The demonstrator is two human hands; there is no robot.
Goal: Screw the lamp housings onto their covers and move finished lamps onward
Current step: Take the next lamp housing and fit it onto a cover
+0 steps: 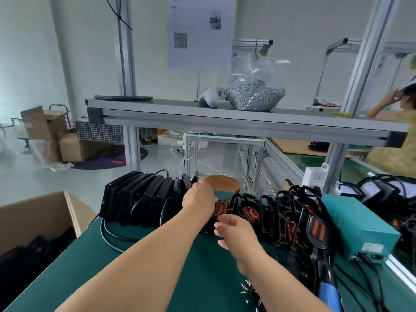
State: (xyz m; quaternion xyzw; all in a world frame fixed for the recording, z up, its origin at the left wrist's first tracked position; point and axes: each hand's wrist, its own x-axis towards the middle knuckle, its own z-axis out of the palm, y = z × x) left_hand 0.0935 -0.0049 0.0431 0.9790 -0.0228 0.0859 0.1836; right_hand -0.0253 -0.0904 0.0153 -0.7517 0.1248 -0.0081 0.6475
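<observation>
A row of black lamp housings [139,197] stands on edge at the far left of the green table [144,262]. My left hand [199,199] reaches to the right end of that row and grips the top of the last black lamp [188,182]. To the right lies a heap of black lamp covers [265,215] with orange parts and cables. My right hand [236,230] hovers just in front of this heap with fingers loosely bent, holding nothing. A blue-handled electric screwdriver [327,289] lies at the lower right, beside a small pile of screws [248,289].
An open cardboard box [42,212] with dark parts stands at the left. A teal power unit [358,224] sits at the right, more lamps [382,188] behind it. An aluminium shelf [225,115] overhead carries a bag of screws [254,95]. Another person [396,131] is at far right.
</observation>
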